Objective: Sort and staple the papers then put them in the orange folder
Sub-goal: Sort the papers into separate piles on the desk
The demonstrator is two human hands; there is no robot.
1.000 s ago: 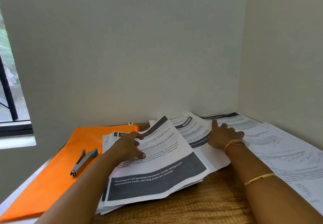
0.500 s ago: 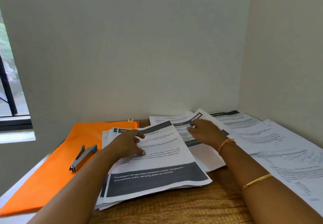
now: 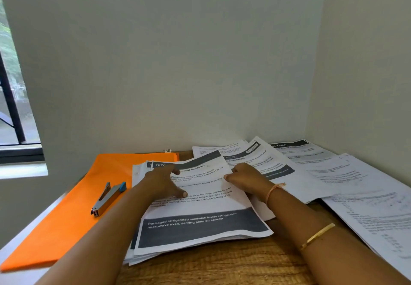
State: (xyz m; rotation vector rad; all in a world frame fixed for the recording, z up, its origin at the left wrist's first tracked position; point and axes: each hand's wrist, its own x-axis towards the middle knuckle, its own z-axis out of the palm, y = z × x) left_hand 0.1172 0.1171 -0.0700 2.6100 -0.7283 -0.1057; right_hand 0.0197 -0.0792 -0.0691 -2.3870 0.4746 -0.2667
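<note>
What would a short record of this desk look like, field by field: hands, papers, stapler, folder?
Left hand: rests on the top sheet, fingers spread
Right hand: at that sheet's right edge; grip unclear
Stapler: lies on the orange folder, untouched
Loose sheets: spread out to the right, overlapping
Table: wood, under everything
</note>
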